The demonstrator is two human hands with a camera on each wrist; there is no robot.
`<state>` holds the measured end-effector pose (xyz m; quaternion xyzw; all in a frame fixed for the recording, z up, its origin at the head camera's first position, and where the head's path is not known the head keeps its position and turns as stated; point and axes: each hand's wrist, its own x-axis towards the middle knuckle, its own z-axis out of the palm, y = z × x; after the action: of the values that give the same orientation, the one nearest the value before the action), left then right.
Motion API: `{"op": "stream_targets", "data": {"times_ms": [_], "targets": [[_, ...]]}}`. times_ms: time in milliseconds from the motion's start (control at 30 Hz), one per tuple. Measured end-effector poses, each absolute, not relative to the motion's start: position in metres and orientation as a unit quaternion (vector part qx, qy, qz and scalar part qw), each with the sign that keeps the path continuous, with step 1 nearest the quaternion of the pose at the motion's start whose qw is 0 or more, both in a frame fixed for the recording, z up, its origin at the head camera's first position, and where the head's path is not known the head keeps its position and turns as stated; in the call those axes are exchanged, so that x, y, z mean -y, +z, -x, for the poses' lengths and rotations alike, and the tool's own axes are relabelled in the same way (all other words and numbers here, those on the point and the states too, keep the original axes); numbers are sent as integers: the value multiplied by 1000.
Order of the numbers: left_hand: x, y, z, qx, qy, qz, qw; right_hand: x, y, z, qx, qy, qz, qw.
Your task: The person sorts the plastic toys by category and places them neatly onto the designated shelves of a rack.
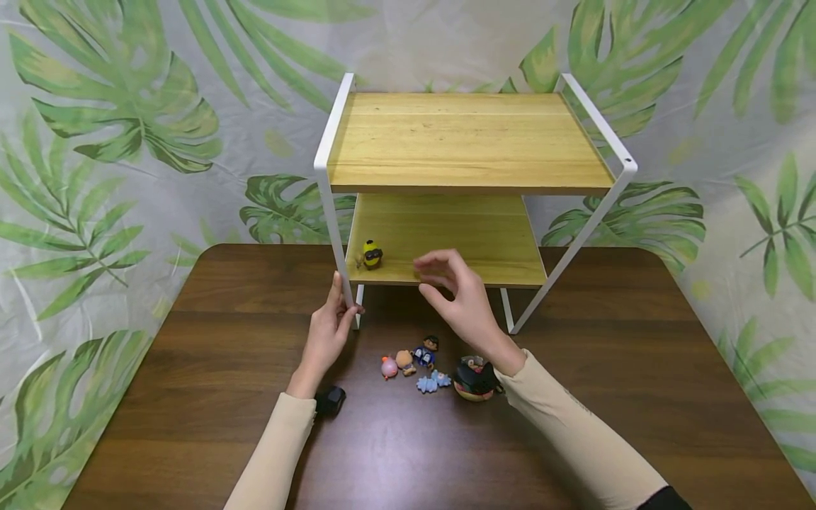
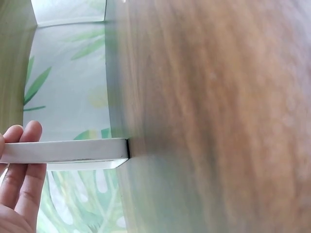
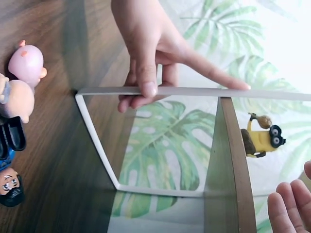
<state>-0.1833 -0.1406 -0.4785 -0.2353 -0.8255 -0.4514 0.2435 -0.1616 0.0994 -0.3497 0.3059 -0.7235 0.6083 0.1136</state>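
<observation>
My left hand (image 1: 325, 338) grips the white front left leg (image 2: 73, 152) of a two-tier wooden shelf (image 1: 472, 142). In the right wrist view its thumb presses the leg's front, while the index finger (image 3: 214, 73) lies straight along it. My right hand (image 1: 470, 306) hovers before the front edge of the lower tier (image 1: 455, 237), thumb and fingers apart and nothing between them. On that tier's left side stands a yellow minion figure (image 3: 262, 140) with black goggles, holding a small brownish thing.
Small toys lie on the dark wooden table (image 1: 210, 319): a pink figure (image 1: 389, 367), a beige one (image 1: 404, 363), a dark-haired figure in blue (image 1: 425, 353) and a light blue piece (image 1: 433, 382). Near my right wrist sits a rounded multicoloured item (image 1: 472, 397), partly covered by something black.
</observation>
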Motion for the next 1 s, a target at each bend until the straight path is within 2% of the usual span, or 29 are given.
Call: {"op": "stream_targets", "data": {"times_ms": [200,867,1000], "targets": [[140,-479,184,815,-464,243,246,-110,-371,163,722,606,-311,120],[140,-478,183,818,-460,243,244,-125,-402,143,743,586,-306,102],[140,-479,183,818,-459,244,244,-124,-399,137,755,576,-297,94]]}}
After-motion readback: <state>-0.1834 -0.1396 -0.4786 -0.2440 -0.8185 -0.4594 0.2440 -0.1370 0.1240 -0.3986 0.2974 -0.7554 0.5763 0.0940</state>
